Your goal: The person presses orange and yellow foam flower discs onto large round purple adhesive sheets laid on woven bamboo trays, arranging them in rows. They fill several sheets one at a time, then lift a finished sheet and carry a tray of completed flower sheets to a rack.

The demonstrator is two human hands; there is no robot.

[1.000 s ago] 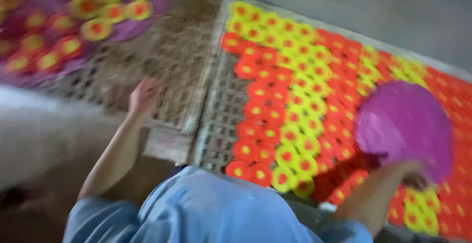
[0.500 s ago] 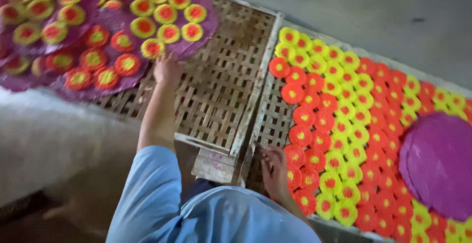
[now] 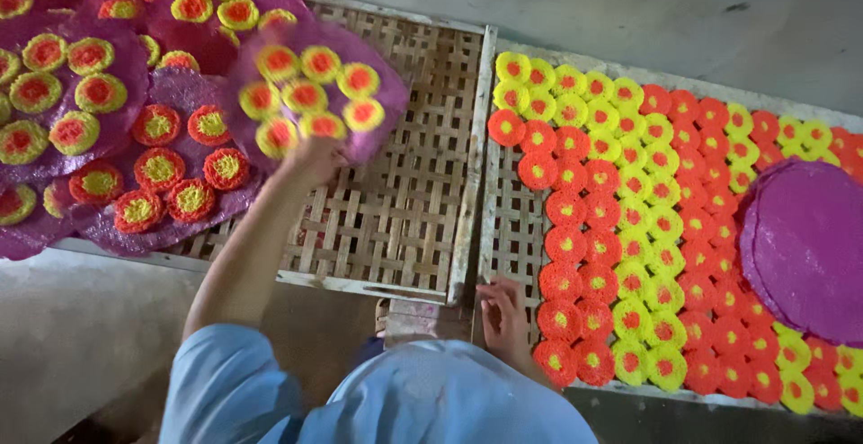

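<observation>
My left hand (image 3: 310, 161) grips the near edge of a round purple disc (image 3: 387, 111) that carries several yellow and orange rosette pieces, and holds it raised over the left woven bamboo tray (image 3: 395, 219). My right hand (image 3: 503, 314) rests with fingers spread on the near left corner of the right bamboo tray (image 3: 503, 201), next to the orange rosettes (image 3: 566, 278) laid there in rows. My light blue sleeves and chest fill the bottom of the view.
More purple discs with rosettes (image 3: 99, 129) overlap on the left tray's far left. A bare purple disc (image 3: 805, 246) lies on the rosette rows at right. Grey concrete floor (image 3: 629, 13) runs beyond the trays.
My left hand has lifted one loaded purple disc off the pile and swung it right over the tray. My right hand has settled on the right tray's near corner.
</observation>
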